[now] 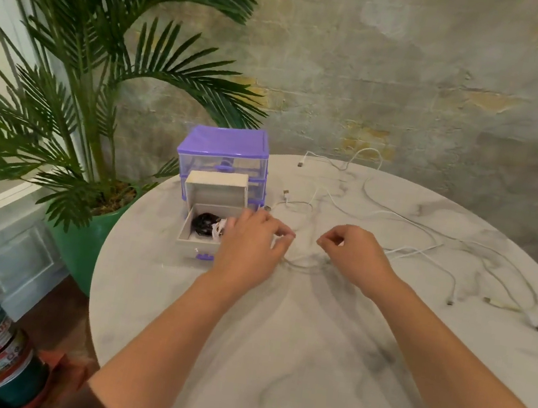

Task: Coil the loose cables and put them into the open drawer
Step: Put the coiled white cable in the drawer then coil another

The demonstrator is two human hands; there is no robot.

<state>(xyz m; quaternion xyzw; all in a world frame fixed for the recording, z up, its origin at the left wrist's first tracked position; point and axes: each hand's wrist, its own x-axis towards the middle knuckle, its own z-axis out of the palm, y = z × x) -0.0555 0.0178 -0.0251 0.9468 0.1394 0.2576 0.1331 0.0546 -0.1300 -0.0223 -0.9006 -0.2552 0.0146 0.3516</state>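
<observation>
A: We've got both hands out over the desk (pixel 273 360), palms down. Our left hand (pixel 248 246) has its fingers curled, thumb and forefinger pinching a thin white cable (pixel 300 265) that sags in a loop between the two hands.

B: And our right hand (pixel 354 254) pinches the same cable at the other end of that loop, fingers tucked in.

A: Just left of our left hand, nearly touching it, sits the open drawer (pixel 202 229). Inside we see a black coil (pixel 202 224) and something white beside it.

B: The drawer sticks out of a purple organizer (pixel 223 159) beyond the left hand.

A: Right of our right hand, loose white cables (pixel 444 249) sprawl toward the desk's far rim.

B: Nearer us than both hands, bare marble runs to the round edge.
</observation>
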